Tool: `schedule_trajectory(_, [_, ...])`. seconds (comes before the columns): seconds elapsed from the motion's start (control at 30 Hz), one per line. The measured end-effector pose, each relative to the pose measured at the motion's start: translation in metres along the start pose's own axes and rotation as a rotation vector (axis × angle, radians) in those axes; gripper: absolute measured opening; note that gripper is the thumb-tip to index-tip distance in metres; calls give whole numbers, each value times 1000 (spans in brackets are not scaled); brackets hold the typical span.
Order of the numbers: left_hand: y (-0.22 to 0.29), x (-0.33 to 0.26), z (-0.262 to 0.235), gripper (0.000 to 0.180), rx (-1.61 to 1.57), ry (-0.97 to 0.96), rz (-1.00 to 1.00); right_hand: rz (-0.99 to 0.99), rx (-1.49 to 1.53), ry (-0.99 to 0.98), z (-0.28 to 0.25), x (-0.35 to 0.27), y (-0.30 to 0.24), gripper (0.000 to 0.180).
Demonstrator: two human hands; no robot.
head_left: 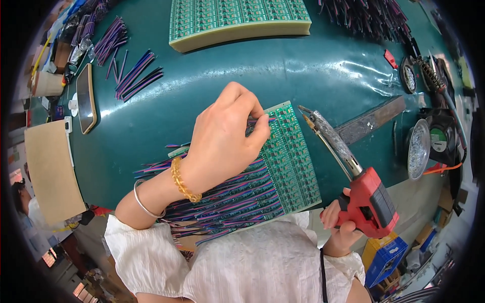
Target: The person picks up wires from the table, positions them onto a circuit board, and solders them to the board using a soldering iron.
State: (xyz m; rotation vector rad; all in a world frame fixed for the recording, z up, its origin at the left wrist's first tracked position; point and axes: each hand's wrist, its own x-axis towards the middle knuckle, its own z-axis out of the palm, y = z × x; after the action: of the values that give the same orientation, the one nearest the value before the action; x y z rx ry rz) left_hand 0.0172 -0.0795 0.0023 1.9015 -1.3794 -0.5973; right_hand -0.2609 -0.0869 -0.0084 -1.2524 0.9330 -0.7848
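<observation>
A green circuit board panel (295,166) lies at the table's near edge, with rows of thin wires (237,202) in purple, pink and black running off its left side. Over its upper part is my left hand (225,129), thumb and forefinger pinched together on wires whose coloured ends show at the fingertips beside the board's pads. My right hand (339,222) is wrapped round the handle of a red gun-shaped soldering iron (374,202). Its tip and a thin feed tube point up and left, just right of the board's upper corner, apart from it.
A thick stack of green circuit boards (237,20) stands at the back. Loose wires (136,78) and a phone (87,98) are at left, a cardboard sheet (53,171) nearer. A dark metal bar (371,121) and a dish of silvery bits (418,149) are at right.
</observation>
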Motion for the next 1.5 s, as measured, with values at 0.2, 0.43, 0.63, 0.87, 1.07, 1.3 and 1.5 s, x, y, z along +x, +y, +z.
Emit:
schedule_trajectory(0.2, [-5,-2,10,14,96,78,64,-34,-145,-14,-7,-3,3,95])
schedule_trajectory(0.43, [-5,-2,14,16,162,126,94,-24,-71,-149,-13,3,0,67])
schedule_trajectory(0.63, [-5,-1,14,16,145,127,87,23,-99,-70,-8,3,0,89])
schedule_trajectory(0.87, [-5,-1,15,15,177,129,98,57,-53,-197,-19,3,-1,73])
schedule_trajectory(1.07, [-5,-1,15,15,197,138,110,61,-40,-62,-23,-5,9,55])
schedule_trajectory(1.3, [-3,-1,15,16,200,145,109,27,5,-158,-17,4,3,54])
schedule_trajectory(1.5, [-3,-1,13,17,251,131,118,-9,-165,21,-6,-2,-4,57])
